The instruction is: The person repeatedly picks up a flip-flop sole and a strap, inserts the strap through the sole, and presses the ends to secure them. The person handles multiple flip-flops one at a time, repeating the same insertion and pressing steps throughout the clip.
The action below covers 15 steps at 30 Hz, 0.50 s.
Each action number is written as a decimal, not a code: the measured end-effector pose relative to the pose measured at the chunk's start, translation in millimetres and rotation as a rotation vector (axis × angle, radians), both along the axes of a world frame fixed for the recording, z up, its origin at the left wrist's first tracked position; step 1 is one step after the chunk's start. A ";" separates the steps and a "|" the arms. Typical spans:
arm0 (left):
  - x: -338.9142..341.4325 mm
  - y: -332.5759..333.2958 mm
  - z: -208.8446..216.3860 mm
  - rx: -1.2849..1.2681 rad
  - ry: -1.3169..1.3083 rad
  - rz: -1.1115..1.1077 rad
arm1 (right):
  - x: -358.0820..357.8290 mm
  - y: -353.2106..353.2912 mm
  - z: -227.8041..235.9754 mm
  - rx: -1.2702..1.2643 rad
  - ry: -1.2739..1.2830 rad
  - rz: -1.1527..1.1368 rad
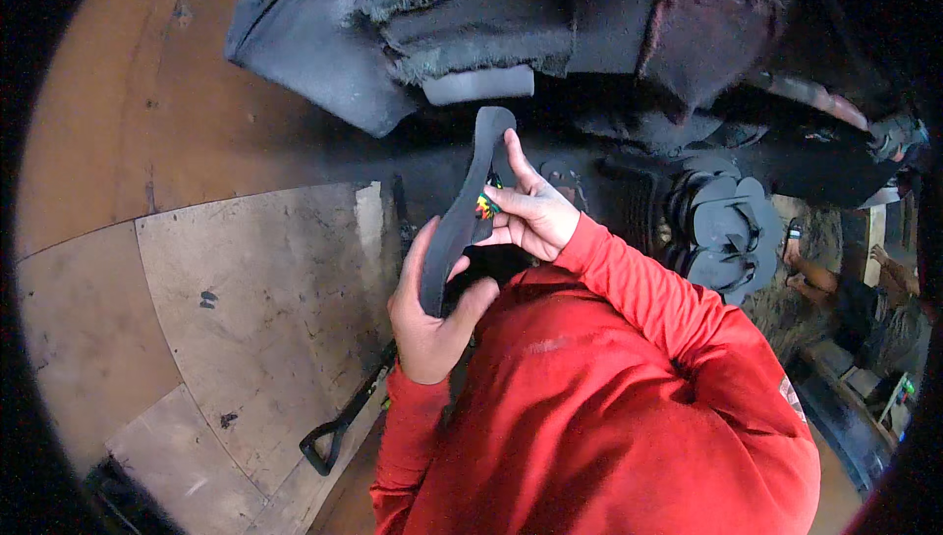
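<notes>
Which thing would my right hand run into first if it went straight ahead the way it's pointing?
Your right hand would meet the dark sandal first, which it already appears to touch. Beyond that, depth is hard to judge.

I'm getting dim, uneven light: plywood panel left and red top near are well exposed; frayed fabric far goes murky, blacks grainy. Held charcoal flip-flop is low-contrast against shadow. Fisheye bends straight lines; rim vignettes black.
</notes>
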State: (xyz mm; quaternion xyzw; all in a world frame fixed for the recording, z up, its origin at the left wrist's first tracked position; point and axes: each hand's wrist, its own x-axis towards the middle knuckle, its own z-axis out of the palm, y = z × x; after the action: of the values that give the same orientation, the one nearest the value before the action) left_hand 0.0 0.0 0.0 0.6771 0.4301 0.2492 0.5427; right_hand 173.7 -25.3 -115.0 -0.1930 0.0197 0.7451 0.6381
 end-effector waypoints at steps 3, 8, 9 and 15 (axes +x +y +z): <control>15.2 27.4 2.1 0.093 0.130 0.116 | 9.2 24.6 -5.0 0.026 0.097 0.014; 46.3 53.9 -4.3 0.118 0.254 0.070 | 31.6 33.9 -27.3 0.023 0.137 0.034; 58.6 60.3 -15.1 0.074 0.234 0.077 | 44.3 37.1 -33.3 -0.027 0.138 0.030; 74.4 57.7 -30.0 -0.057 0.160 0.145 | 79.5 42.5 -19.0 -0.169 -0.054 0.167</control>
State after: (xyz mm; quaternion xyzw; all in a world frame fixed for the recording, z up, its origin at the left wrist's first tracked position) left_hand 74.4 57.7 -30.0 0.6464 0.5267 0.2205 0.5061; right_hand 253.2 17.2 -133.9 -0.2671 0.0491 0.7859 0.5556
